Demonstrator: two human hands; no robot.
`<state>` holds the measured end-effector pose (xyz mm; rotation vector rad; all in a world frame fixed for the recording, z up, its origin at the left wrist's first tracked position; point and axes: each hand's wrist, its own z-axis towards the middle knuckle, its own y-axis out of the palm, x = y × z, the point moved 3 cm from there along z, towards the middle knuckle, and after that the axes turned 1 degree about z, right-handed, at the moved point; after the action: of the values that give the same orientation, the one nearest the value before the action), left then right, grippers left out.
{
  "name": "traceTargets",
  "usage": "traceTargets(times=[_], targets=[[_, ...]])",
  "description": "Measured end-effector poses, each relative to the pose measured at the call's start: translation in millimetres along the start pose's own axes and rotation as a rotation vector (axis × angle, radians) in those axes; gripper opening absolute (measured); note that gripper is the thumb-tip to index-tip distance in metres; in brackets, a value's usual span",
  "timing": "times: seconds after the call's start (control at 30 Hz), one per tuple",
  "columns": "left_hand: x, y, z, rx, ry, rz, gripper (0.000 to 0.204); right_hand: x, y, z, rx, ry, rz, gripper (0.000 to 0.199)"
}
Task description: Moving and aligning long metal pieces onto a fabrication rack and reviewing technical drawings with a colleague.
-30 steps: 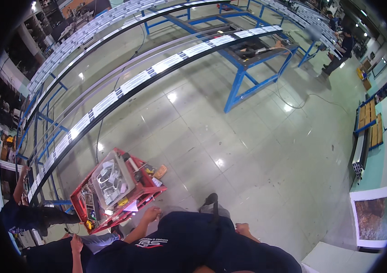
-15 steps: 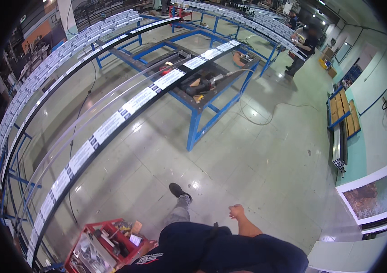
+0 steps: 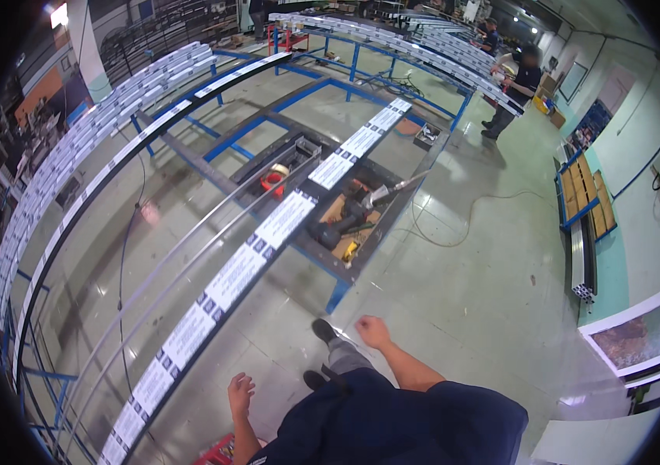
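My left hand (image 3: 242,394) is raised over the floor, right of a long dark profile (image 3: 225,287) with white printed film. Its fingers are loosely bent and apart, with nothing in them. My right hand (image 3: 373,332) hangs ahead of my body near the blue table leg (image 3: 337,295), its fingers curled closed; nothing shows in it. Neither hand touches the profile, which lies across a blue-framed table. Beneath and beside the profile, the table's tray holds a dark cordless power tool (image 3: 339,226), a small yellow tool (image 3: 351,250) and a red-and-white roll (image 3: 274,180).
Two thin rods (image 3: 182,266) run beside the profile. Film-wrapped profiles (image 3: 105,103) lie stacked on the left. A red tool box (image 3: 220,451) stands by my left forearm. A hose (image 3: 465,232) curls across the floor. Another person (image 3: 517,85) stands at the far right.
I have moved forward, and the table is nearer. My left hand has left the red tool box and come up empty. My right hand has swung forward and left, its fingers now closed.
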<state>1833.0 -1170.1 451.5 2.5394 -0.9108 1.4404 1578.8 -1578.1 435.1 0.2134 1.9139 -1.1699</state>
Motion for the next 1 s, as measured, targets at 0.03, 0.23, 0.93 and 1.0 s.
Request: traceTargets(times=[0.03,0.23,0.93,1.0], targets=[[18.4,1.8,5.7,-0.003,0.011,0.007,0.038,-31.2,4.6,24.0,-0.034,-0.072,0.046,0.018],[42.8,-3.4,35.8,0.198,-0.089,-0.237,0.048,-166.6,40.9,148.9,-0.300,-0.451,0.190,0.021],[161.3,48.9,120.8,0.580,-0.204,-1.114,0.058,-282.4,39.4,324.4,-0.399,-0.744,-0.355,0.035],[148.3,45.3,116.7,0.559,-0.204,-1.078,0.058,-294.2,35.9,328.1,-0.461,-0.746,-0.395,0.036]])
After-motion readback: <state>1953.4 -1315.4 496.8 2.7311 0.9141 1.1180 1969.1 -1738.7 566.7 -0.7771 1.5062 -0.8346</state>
